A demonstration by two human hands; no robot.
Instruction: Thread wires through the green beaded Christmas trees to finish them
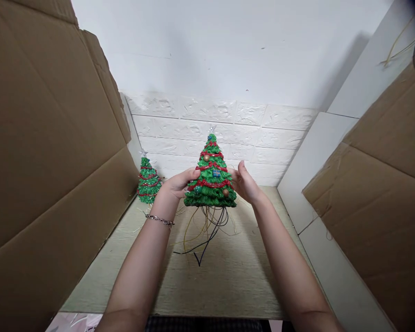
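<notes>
A green Christmas tree figure [211,177] with red garlands, small ornaments and a clear star on top is held upright above the table. Black and yellow wires [207,230] hang from its base. My left hand [181,182] grips the tree's left side, thumb on the front. On the right side, my right hand [245,184] holds it from behind, with the thumb raised and the other fingers partly hidden by the tree. A second, glittery green tree [148,182] stands beyond my left wrist, with wires near its base.
Cardboard sheets rise on the left [48,129] and the right [387,184]. White panels [318,170] stand at the right, and a white brick-pattern wall [207,110] closes the back of the pale table [214,286].
</notes>
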